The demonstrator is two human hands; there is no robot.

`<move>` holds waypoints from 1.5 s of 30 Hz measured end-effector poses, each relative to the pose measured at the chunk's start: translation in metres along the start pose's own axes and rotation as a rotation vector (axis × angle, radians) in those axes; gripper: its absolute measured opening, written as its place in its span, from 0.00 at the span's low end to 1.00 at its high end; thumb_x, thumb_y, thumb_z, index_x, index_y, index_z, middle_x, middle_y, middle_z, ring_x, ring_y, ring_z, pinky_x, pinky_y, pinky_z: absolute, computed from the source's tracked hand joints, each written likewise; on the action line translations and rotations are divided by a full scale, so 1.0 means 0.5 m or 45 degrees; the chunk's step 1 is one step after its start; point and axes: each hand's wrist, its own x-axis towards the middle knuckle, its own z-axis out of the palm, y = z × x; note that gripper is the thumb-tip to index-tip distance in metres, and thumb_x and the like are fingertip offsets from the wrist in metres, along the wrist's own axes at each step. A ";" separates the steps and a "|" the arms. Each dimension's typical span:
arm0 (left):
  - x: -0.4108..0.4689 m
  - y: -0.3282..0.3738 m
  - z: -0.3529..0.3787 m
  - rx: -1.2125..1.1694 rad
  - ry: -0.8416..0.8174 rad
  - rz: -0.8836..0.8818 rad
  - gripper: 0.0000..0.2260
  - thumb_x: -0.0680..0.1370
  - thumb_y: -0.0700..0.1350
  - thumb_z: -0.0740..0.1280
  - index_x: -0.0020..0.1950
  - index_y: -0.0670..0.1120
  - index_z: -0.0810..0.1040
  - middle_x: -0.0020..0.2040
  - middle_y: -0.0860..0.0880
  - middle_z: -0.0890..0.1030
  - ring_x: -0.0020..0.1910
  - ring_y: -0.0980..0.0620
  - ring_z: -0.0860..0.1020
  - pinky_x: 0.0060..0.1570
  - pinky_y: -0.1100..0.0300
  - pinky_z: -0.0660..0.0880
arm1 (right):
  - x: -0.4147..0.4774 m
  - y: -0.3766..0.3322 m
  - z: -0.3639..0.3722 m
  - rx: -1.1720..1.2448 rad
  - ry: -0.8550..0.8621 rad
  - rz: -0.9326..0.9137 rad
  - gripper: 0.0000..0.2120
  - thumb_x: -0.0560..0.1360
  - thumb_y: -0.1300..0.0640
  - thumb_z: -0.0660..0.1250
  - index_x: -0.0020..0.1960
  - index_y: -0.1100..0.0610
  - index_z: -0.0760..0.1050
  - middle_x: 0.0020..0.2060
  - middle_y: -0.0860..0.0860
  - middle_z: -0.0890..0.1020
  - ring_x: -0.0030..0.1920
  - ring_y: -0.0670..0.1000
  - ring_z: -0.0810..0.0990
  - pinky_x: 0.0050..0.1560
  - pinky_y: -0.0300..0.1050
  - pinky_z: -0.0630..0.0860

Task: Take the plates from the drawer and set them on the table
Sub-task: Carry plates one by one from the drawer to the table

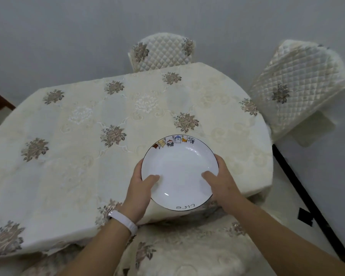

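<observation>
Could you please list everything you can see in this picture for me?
Table: one, under a cream cloth with brown flowers, centre.
Plate: one, white with a dark rim and coloured figures, over the table's near edge.
Chairs: three, cream covers: far chair, right chair, near chair below the arms.
Wristband: one, white, left wrist.
Left hand: grips the plate's left rim.
Right hand: grips the plate's right rim.

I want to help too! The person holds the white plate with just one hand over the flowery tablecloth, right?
Not one hand: the head view shows the left hand and the right hand both holding the white plate, over the flowery tablecloth.
</observation>
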 end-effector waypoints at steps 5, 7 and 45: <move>0.036 -0.036 0.053 0.046 0.082 -0.085 0.23 0.76 0.35 0.65 0.69 0.52 0.68 0.59 0.52 0.79 0.55 0.50 0.79 0.49 0.53 0.78 | 0.074 0.028 -0.045 -0.167 -0.080 0.040 0.25 0.78 0.62 0.63 0.71 0.48 0.61 0.52 0.42 0.76 0.50 0.45 0.76 0.43 0.36 0.73; 0.057 -0.059 0.061 0.104 0.109 -0.101 0.22 0.76 0.36 0.65 0.68 0.51 0.68 0.60 0.51 0.78 0.56 0.49 0.78 0.53 0.50 0.78 | 0.102 0.047 -0.049 -0.199 -0.094 0.079 0.24 0.78 0.61 0.63 0.71 0.47 0.61 0.53 0.43 0.76 0.51 0.46 0.76 0.45 0.41 0.74; 0.179 -0.224 0.051 0.671 0.113 -0.251 0.16 0.78 0.48 0.65 0.65 0.52 0.69 0.53 0.55 0.78 0.51 0.52 0.78 0.49 0.57 0.75 | 0.270 0.182 -0.044 -0.626 -0.199 0.126 0.21 0.76 0.56 0.64 0.68 0.52 0.67 0.59 0.51 0.76 0.55 0.53 0.77 0.53 0.46 0.73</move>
